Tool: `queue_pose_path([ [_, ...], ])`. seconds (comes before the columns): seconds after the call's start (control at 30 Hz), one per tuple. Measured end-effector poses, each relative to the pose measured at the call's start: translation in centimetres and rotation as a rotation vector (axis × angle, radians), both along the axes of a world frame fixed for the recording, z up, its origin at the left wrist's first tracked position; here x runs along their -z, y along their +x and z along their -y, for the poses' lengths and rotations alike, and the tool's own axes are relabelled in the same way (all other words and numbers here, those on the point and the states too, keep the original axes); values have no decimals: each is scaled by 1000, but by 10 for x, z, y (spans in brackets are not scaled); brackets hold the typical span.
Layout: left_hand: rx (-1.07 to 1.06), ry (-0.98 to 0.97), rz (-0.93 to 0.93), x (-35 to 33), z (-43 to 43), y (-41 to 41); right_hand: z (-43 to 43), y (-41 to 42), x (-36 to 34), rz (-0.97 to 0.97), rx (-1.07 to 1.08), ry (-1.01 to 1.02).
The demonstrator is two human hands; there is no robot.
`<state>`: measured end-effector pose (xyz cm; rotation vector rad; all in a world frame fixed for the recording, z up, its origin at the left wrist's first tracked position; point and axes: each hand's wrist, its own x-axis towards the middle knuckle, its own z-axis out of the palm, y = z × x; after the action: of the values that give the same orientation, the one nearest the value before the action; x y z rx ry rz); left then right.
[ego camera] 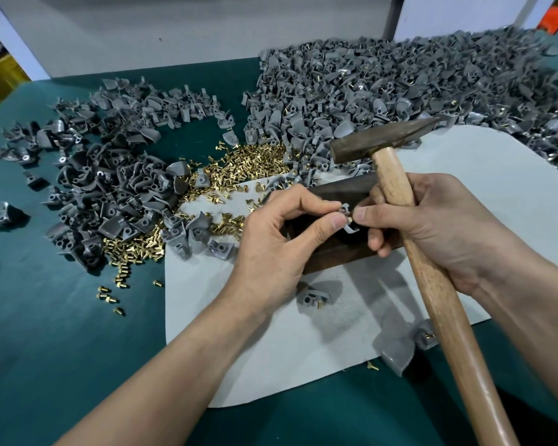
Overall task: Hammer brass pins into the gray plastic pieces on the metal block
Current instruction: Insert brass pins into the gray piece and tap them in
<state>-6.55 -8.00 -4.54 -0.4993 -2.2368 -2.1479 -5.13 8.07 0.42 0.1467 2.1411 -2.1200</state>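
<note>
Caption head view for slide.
Head view: left hand pinches a gray piece over the metal block; right hand grips the hammer.

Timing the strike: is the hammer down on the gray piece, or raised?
Raised. The hammer has its head clear of the gray piece, which the left hand and right hand pinch over the metal block.

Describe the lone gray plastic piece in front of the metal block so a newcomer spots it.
Find the pale gray mat on the green table, then the dark metal block at its middle. Just nearer the viewer than the block lies a single gray plastic piece. Unlike the heaped pieces, it sits alone with one brass pin beside it.
</note>
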Motion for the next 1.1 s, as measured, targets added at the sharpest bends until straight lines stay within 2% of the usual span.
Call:
queue_pose_path([
  [0.6,-6,22,20,1,0,0,-1,1,-1,9,2,18],
  [1.1,25,-34,8,0,3,3,-3,-1,3,-44,-33,83],
])
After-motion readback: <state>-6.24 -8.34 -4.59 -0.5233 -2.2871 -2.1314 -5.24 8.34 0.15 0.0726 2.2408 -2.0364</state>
